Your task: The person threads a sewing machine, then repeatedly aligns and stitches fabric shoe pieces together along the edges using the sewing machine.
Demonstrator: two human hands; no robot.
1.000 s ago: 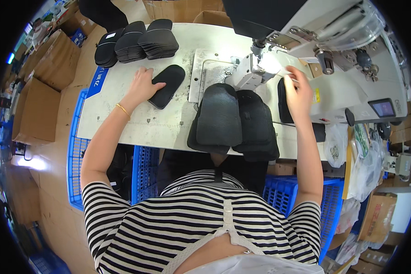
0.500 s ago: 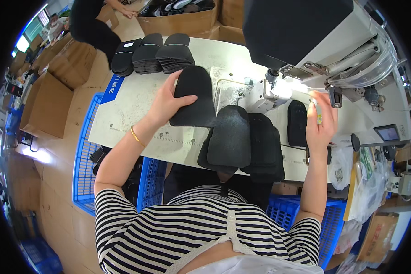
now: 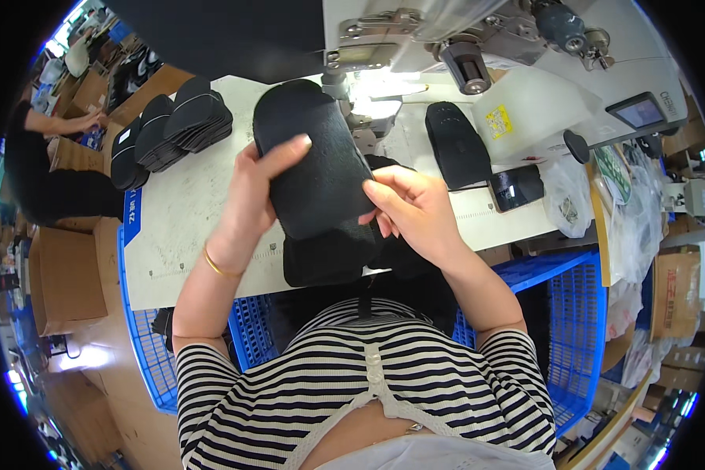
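My left hand (image 3: 251,188) grips a black rounded pad (image 3: 309,172) from its left side, thumb across the face and fingers behind. My right hand (image 3: 411,205) pinches the pad's lower right edge between thumb and fingers. The pad is held up over the table, close in front of the sewing machine's lit needle area (image 3: 372,98). Under it, more black pads (image 3: 329,257) lie at the table's near edge, partly covered by the held one and my right hand.
Banded stacks of black pads (image 3: 200,117) stand at the table's left. Right of the needle lie a long black piece (image 3: 456,145) and a dark shiny object (image 3: 517,188). Blue crates (image 3: 576,337) flank my lap. Another person (image 3: 63,168) is at the far left.
My right hand has come from beside the machine head to the held pad's edge. The pad has been turned and raised in front of me. The whole view has swung right.
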